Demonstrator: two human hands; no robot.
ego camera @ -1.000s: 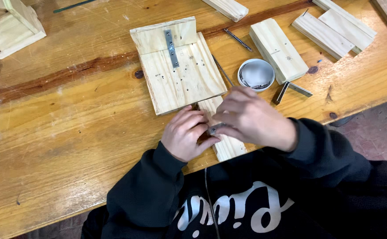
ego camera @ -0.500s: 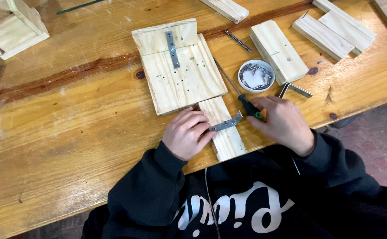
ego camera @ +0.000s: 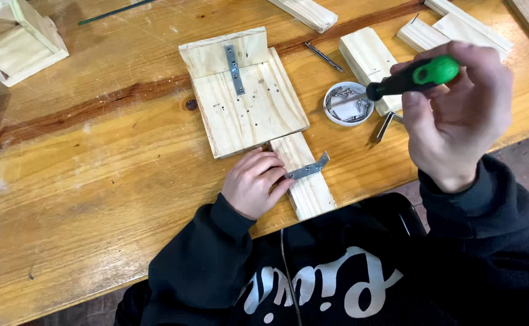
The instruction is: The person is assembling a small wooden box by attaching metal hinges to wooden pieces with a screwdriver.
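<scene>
Pressing down on a narrow pine slat (ego camera: pixel 305 181), the left hand (ego camera: pixel 253 183) lies mostly flat, its fingers (ego camera: pixel 275 181) loosely curled and extended rather than clenched, their tips pinning one end of a small bent metal bracket (ego camera: pixel 308 168) against the wood. The bracket runs away from those fingertips at a slant across the slat, its far end turned up just past the slat's edge.

The right hand (ego camera: pixel 458 118) is raised well clear of the workbench (ego camera: pixel 95 181), its fingers wrapped tight round the black-and-green handle of a screwdriver (ego camera: pixel 412 75); the shaft cannot be made out. Just beyond the handle's dark end sits a small round white dish of screws (ego camera: pixel 346 104), and beside it a pale wood block (ego camera: pixel 373 63).

Directly past the left fingertips lies a pine board assembly (ego camera: pixel 243 93), with a straight metal strap (ego camera: pixel 234 67) fixed over its joint and a scatter of small holes.

The bracket looks thin, stiff and light, likely slick under a fingertip, so it probably wants steady pressure on its flat leg near the bend. The slat seems light enough to skid, so weight on it should help. The screwdriver's handle appears best gripped full-fisted.
</scene>
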